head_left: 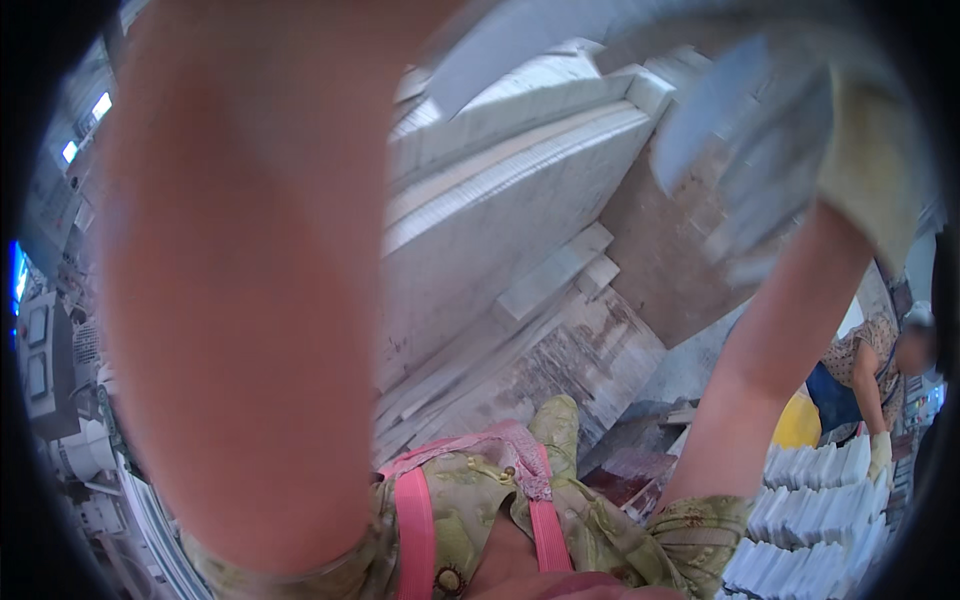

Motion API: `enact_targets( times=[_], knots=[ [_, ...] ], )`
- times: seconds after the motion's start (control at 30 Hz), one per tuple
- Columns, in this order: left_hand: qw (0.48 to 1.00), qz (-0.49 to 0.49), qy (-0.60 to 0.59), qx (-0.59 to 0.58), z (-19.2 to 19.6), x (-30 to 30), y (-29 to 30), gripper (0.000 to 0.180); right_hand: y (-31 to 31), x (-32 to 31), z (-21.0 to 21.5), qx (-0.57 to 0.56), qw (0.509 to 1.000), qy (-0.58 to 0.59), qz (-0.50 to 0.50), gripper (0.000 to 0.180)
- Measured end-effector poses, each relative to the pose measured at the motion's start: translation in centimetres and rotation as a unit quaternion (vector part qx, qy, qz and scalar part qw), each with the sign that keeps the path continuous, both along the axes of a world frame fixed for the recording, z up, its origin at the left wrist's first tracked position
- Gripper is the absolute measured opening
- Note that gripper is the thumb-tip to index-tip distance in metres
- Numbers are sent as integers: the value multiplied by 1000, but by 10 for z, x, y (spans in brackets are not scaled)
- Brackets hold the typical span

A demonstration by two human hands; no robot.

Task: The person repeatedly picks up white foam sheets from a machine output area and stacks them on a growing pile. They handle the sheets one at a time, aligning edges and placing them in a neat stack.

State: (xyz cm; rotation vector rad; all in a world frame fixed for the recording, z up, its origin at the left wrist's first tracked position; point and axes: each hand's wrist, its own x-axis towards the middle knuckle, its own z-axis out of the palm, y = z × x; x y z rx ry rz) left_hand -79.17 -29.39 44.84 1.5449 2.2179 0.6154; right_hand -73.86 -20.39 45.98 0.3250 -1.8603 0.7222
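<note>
My left forearm point(245, 300) rises large and blurred through the left of the view to the top edge. A smeared grey-white shape point(500, 50) beside its upper end may be part of my gloved left hand; its fingers cannot be made out. My right hand point(800, 160) is raised at the upper right in a grey glove with a cream cuff. Motion smears its fingers, and a pale bluish patch point(705, 110) at their tips could be glove or a held piece. Beyond both arms, long pale stone slabs point(520, 180) stand on edge, leaning together.
Small stone blocks point(560, 270) lie at the slabs' foot, near a brown board point(670, 240) and worn planks point(580, 350). Rows of white tiles point(810, 510) stand at the lower right, where another person point(865, 370) bends over them. Grey equipment point(45, 365) is at far left.
</note>
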Motion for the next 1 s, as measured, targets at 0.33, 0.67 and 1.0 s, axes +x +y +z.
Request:
enact_targets(
  times=[0.33, 0.67, 1.0],
  knots=[
    [945, 283, 141, 87, 51, 0, -216, 53, -184, -81, 40, -135, 858, -81, 488, 40],
    [805, 412, 381, -194, -62, -100, -343, 55, -319, -172, -206, -212, 860, -248, 393, 41],
    [820, 494, 283, -51, -131, -93, -386, 61, -309, -148, -202, -294, 738, -481, 371, 64]
  ],
)
